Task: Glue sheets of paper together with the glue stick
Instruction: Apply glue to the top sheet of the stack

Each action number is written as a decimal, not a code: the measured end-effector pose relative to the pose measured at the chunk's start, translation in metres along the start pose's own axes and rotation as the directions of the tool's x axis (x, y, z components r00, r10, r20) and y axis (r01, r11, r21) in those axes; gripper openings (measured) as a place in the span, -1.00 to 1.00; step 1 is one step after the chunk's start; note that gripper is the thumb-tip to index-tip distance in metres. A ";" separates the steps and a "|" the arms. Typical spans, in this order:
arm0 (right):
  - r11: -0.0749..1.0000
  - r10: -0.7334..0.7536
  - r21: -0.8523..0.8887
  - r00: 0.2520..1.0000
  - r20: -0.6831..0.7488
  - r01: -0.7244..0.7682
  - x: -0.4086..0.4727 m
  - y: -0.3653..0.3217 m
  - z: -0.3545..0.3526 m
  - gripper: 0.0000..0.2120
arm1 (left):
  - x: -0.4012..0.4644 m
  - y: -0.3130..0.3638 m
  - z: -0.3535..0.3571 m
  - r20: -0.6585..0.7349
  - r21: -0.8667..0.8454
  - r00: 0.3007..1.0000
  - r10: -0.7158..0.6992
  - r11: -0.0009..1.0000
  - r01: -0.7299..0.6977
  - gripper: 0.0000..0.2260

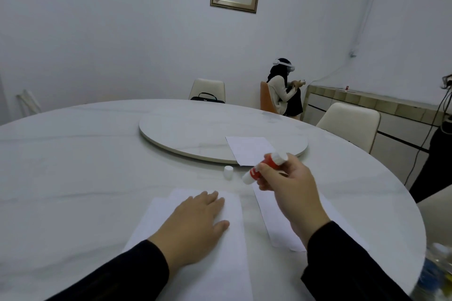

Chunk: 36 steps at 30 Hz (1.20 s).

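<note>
Hands: right grips glue stick, left presses paper.

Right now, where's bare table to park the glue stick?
Bare: left of the cap, and the turntable left of the far sheet. Crowded: near edge, left hand on one sheet; right hand with glue stick over another.

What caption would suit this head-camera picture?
Left hand flat on white paper sheet; right hand holds uncapped red-and-white glue stick.
</note>
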State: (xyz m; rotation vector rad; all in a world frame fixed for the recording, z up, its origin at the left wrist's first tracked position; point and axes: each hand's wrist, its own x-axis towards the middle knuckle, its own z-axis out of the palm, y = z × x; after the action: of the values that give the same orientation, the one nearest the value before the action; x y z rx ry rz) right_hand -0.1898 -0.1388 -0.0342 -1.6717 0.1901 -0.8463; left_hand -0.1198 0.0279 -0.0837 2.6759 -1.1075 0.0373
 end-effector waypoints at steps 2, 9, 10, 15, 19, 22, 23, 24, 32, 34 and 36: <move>0.995 0.013 -0.103 0.999 0.051 -0.008 0.009 0.006 0.012 -0.88 | 0.004 -0.006 0.001 0.058 -0.024 0.998 -0.002 1.000 0.004 -0.47; 0.944 0.082 -0.328 0.981 0.175 -0.020 0.025 0.030 0.042 -0.93 | 0.009 -0.013 0.008 0.060 0.005 0.996 -0.072 0.997 0.072 -0.43; 0.941 0.080 -0.338 0.980 0.183 -0.014 0.026 0.031 0.046 -0.93 | 0.009 -0.013 0.008 0.064 0.004 0.996 -0.067 0.998 0.067 -0.44; 0.895 0.071 -0.443 0.961 0.268 0.057 0.026 0.037 0.055 -0.96 | 0.010 -0.014 0.006 0.086 0.008 0.995 -0.042 0.999 0.042 -0.49; 0.872 0.071 -0.481 0.951 0.300 0.087 0.024 0.032 0.048 -0.92 | 0.011 -0.015 0.004 0.114 0.016 0.993 -0.040 0.999 0.039 -0.51; 0.860 0.081 -0.498 0.936 0.342 0.107 0.015 0.022 0.038 -0.84 | 0.011 -0.015 0.004 0.116 0.014 0.992 -0.041 0.999 0.040 -0.51; 0.848 0.080 -0.515 0.930 0.358 0.125 0.010 0.019 0.034 -0.85 | 0.011 -0.015 0.004 0.116 0.016 0.992 -0.041 0.999 0.040 -0.51; 0.836 0.077 -0.530 0.925 0.371 0.143 0.004 0.015 0.030 -0.86 | 0.011 -0.015 0.004 0.117 0.018 0.992 -0.043 0.999 0.041 -0.51; 0.833 0.017 -0.481 0.855 0.518 0.274 -0.048 -0.019 -0.003 -0.92 | 0.011 -0.014 0.003 0.120 0.016 0.991 -0.057 0.998 0.055 -0.50; 0.844 0.012 -0.451 0.832 0.555 0.289 -0.060 -0.026 -0.010 -0.92 | 0.011 -0.014 0.003 0.122 0.019 0.991 -0.056 0.998 0.055 -0.50; 0.860 0.027 -0.425 0.807 0.590 0.282 -0.069 -0.030 -0.018 -0.94 | 0.011 -0.014 0.002 0.129 0.019 0.990 -0.059 0.998 0.057 -0.50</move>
State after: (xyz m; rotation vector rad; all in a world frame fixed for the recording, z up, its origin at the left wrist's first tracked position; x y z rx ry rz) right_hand -0.2601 -0.1061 -0.0355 -2.3842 -0.1566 -0.3506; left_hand -0.1023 0.0296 -0.0876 2.7559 -1.0697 -0.1408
